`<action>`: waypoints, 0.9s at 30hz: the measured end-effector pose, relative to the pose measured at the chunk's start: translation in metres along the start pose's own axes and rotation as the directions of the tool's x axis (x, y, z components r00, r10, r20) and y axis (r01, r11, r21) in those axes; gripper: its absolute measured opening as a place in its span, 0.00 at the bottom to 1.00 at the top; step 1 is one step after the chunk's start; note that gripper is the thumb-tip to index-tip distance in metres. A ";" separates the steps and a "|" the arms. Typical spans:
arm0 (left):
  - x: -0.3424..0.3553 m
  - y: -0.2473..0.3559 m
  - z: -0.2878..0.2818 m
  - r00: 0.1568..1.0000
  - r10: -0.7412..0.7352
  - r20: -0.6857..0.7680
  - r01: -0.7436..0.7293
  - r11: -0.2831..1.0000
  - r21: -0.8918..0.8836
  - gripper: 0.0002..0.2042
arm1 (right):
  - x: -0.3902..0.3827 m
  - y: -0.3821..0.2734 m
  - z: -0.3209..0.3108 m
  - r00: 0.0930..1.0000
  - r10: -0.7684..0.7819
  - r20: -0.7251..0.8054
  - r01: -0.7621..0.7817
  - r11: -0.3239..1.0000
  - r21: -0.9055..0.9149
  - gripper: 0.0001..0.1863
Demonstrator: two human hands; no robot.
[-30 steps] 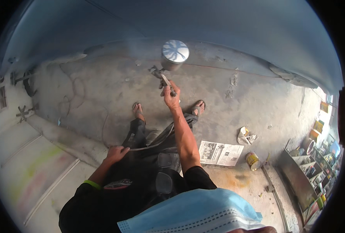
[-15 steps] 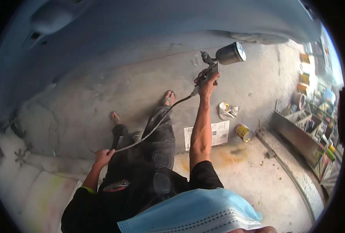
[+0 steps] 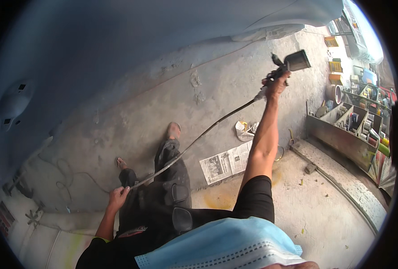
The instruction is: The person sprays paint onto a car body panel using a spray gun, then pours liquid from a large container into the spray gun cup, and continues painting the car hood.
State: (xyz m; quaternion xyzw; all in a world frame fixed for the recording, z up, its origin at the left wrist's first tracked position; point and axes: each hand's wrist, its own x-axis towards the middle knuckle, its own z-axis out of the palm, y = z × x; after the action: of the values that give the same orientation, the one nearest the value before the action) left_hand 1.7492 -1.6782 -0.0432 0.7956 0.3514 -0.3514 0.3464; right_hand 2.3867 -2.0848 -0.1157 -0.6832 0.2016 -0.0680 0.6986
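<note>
The right hand (image 3: 277, 85) is wrapped around the handle of a gravity-feed spray gun (image 3: 280, 71), out at the end of an extended arm, ahead and to the person's right. The gun is therefore in the right hand's grasp and well apart from the left hand (image 3: 117, 197), which sits low by the left thigh, its fingers closed around the air hose (image 3: 210, 128).

The gun's handle slants from the hose fitting at lower left up toward the head at upper right. The metal cup (image 3: 298, 60) juts to the right, tipped on its side, while the nozzle end points up and left, toward the grey-blue car body (image 3: 154, 31). That panel spans the upper left of the view, apart from the gun in the picture; the true gap cannot be judged. Between the 2 hands the hose forms 1 long diagonal, slightly bowed, crossing in front of the right leg. The trigger finger's position is too small to tell.
</note>
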 end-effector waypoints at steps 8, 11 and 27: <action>0.010 -0.009 0.004 0.997 -0.011 -0.072 0.006 0.998 -0.069 0.26 | -0.035 -0.038 -0.002 0.982 -0.118 -0.148 0.119 0.993 0.000 0.35; 0.000 -0.025 0.000 0.997 -0.056 -0.057 0.055 0.998 -0.018 0.26 | -0.105 -0.029 0.008 0.992 -0.080 0.095 0.083 0.996 -0.026 0.32; -0.068 -0.137 0.020 0.948 0.120 -0.294 -0.125 0.992 0.002 0.24 | -0.436 0.046 0.129 0.757 -0.126 0.641 0.227 0.971 -0.077 0.29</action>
State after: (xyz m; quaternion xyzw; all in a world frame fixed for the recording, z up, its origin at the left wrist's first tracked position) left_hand 1.5986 -1.6452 -0.0411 0.8562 0.3520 -0.2041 0.3183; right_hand 2.0297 -1.8012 -0.0803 -0.7328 -0.1055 0.1146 0.6624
